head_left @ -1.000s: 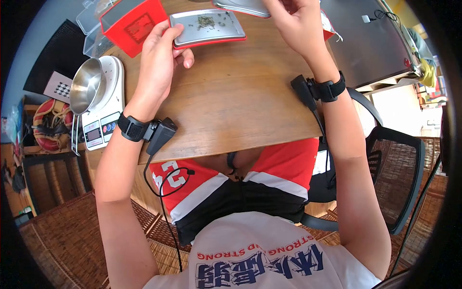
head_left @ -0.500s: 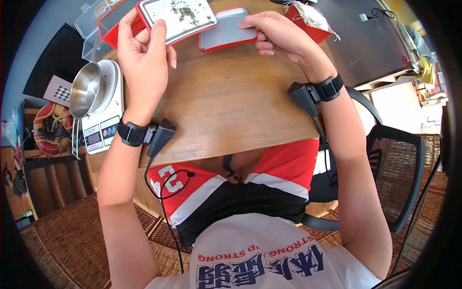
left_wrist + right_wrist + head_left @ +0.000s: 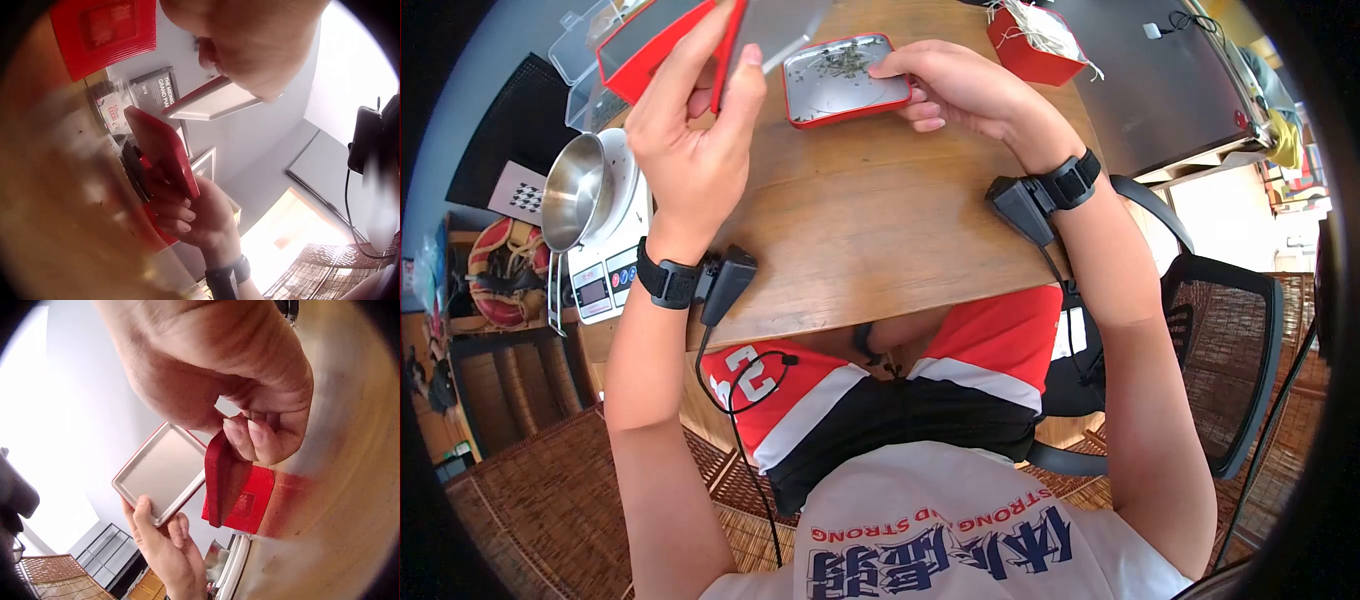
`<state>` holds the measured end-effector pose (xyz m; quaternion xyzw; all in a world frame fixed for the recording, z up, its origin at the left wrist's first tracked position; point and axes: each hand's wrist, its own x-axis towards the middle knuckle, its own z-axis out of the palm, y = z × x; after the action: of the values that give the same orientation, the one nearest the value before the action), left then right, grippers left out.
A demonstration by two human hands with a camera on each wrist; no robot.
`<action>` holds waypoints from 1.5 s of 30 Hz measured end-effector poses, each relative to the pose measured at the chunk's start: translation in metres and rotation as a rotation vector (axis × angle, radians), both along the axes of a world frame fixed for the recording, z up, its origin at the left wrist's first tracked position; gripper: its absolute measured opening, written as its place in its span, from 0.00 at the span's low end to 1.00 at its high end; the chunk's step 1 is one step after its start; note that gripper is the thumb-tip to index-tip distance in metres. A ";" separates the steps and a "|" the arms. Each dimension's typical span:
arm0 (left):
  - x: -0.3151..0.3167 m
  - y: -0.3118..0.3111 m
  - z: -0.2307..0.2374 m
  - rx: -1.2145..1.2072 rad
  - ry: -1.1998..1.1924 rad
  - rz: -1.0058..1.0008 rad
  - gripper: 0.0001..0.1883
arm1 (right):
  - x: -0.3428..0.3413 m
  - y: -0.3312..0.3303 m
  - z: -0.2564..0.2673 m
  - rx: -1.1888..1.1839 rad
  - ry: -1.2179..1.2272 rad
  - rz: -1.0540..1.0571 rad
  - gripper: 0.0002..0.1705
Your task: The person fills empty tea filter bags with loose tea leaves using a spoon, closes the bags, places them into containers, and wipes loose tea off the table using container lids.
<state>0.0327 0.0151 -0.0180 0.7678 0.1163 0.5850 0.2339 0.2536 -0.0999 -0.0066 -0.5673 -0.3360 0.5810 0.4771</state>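
My left hand (image 3: 695, 150) grips one half of a shallow red tin (image 3: 772, 32), tilted steeply up with its pale inside towards the right. In the right wrist view that inside looks bare (image 3: 164, 470). My right hand (image 3: 975, 85) pinches the other tin half (image 3: 820, 100) by its right edge, thumb on top and fingers below. Dried leaf bits (image 3: 845, 60) lie scattered over its silvery inside. From the left wrist view, the red underside of this half (image 3: 161, 145) shows above my right fingers. The two halves are apart, the left one higher.
A red box (image 3: 640, 65) stands behind my left hand. Left of the wooden table (image 3: 870, 220) is a white kitchen scale (image 3: 615, 260) with a steel pan (image 3: 575, 190) on it. At the back right is a red box with white strings (image 3: 1040, 45).
The leaf bits, first in the left tin half, now lie in the right one. My left hand has tipped its half up on edge. The right half came forward under it and levelled.
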 end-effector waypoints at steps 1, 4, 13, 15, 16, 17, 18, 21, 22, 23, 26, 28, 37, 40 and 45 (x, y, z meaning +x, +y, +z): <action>-0.001 0.001 0.000 0.003 -0.002 0.000 0.18 | 0.001 0.000 0.000 0.002 -0.029 -0.015 0.16; -0.005 0.008 0.004 -0.062 -0.065 0.016 0.19 | 0.002 -0.002 0.003 0.063 -0.017 -0.039 0.15; 0.003 -0.001 0.010 -0.609 -0.119 -0.414 0.17 | 0.024 0.001 0.008 0.129 0.004 -0.170 0.17; 0.003 -0.004 0.010 -0.713 -0.120 -0.415 0.16 | 0.027 -0.002 0.013 0.132 -0.058 -0.222 0.16; 0.003 -0.004 0.011 -0.727 -0.112 -0.428 0.15 | 0.030 -0.002 0.015 0.151 -0.101 -0.263 0.15; 0.002 -0.005 0.011 -0.720 -0.129 -0.435 0.15 | 0.035 -0.002 0.017 0.177 -0.146 -0.303 0.15; 0.002 -0.004 0.011 -0.746 -0.135 -0.467 0.15 | 0.042 0.001 0.018 0.194 -0.163 -0.311 0.15; 0.000 -0.002 0.011 -0.812 -0.139 -0.512 0.18 | 0.049 0.013 0.035 0.243 -0.199 -0.383 0.15; 0.000 0.000 0.010 -0.826 -0.127 -0.531 0.18 | 0.054 0.021 0.040 0.248 -0.252 -0.393 0.16; 0.001 0.001 0.008 -0.842 -0.115 -0.549 0.19 | 0.053 0.028 0.053 0.259 -0.302 -0.408 0.17; 0.006 0.005 0.001 -0.906 -0.040 -0.562 0.18 | 0.079 0.065 0.075 0.310 -0.453 -0.348 0.14; 0.009 0.006 -0.005 -0.948 0.045 -0.570 0.17 | 0.108 0.103 0.080 0.275 -0.733 -0.309 0.14; 0.016 0.007 -0.019 -1.006 0.307 -0.468 0.11 | 0.049 0.151 0.104 0.601 -1.985 -0.147 0.12; 0.017 0.010 -0.023 -0.990 0.270 -0.471 0.12 | 0.043 0.151 0.100 0.793 -2.002 -0.021 0.12; 0.020 0.013 -0.028 -1.014 0.314 -0.457 0.13 | 0.040 0.148 0.097 0.780 -2.012 -0.124 0.13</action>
<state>0.0525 0.0280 -0.0462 0.6432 0.2465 0.2697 0.6729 0.2939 0.0480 0.0909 -0.6095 -0.7062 -0.3234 0.1588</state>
